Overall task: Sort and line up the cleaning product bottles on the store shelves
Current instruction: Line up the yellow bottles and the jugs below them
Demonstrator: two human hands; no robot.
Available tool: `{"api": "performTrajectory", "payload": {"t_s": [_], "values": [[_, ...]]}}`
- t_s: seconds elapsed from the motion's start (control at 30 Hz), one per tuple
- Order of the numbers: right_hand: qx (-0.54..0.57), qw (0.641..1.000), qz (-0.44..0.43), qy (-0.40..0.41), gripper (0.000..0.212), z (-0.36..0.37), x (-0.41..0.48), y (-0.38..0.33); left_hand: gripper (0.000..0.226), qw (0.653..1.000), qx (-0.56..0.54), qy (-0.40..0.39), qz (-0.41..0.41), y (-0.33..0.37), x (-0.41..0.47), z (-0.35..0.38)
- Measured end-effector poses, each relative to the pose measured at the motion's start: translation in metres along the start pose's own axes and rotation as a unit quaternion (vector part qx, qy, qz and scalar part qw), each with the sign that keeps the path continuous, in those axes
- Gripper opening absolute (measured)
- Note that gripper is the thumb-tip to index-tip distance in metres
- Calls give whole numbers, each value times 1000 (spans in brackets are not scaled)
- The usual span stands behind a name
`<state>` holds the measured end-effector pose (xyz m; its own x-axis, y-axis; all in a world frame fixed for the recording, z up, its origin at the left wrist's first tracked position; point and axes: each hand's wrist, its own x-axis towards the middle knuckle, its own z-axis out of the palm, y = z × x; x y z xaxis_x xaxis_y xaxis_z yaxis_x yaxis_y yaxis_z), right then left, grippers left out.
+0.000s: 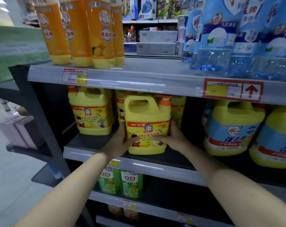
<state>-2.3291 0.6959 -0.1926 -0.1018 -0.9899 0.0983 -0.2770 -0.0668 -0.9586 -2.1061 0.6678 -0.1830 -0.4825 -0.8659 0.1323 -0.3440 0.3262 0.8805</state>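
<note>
A large yellow detergent jug (147,122) with a handle and an orange pump cap stands near the front edge of the middle shelf (83,152). My left hand (121,143) grips its lower left side, thumb across the label. My right hand (173,136) grips its lower right side, thumb on the label too. A matching yellow jug (91,110) stands to the left, further back, with more yellow jugs (120,104) behind.
Blue-and-yellow jugs (232,128) fill the right of the middle shelf. Orange bottles (83,30) and blue bottles (237,35) stand on the top shelf (139,76). Green bottles (130,184) sit on the shelf below. The aisle floor lies to the left.
</note>
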Motion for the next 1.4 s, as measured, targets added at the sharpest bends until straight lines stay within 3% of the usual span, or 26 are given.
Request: {"api": "performTrajectory", "payload": {"t_s": [0.13,0.3,0.43,0.5,0.73,0.87,0.97,1.2,1.4], "values": [[13,1000,8,-7,84,19,10,-3,63,1000,13,22,-1,-7,-5,-11],[23,999,22,-19,96,37,17,-7,86,996,47,75,8,-33,-6,-27],[-4,999,18,-33,104,40,18,-8,74,994,55,92,4,-25,-11,-25],[-9,1000,6,-20,98,39,13,-6,64,993,58,98,7,-19,-10,-19],[-9,992,-64,107,57,12,-17,15,40,992,51,114,21,4,2,31],[-128,960,-83,233,78,-15,-26,24,42,990,85,113,2,18,24,65],[-175,942,-91,271,80,-27,-26,24,48,976,172,126,-44,26,42,80],[-172,954,-70,236,62,-26,-14,10,33,962,222,141,-73,24,59,69],[-194,962,-63,184,66,-26,-14,7,29,964,245,96,-49,22,55,57]]}}
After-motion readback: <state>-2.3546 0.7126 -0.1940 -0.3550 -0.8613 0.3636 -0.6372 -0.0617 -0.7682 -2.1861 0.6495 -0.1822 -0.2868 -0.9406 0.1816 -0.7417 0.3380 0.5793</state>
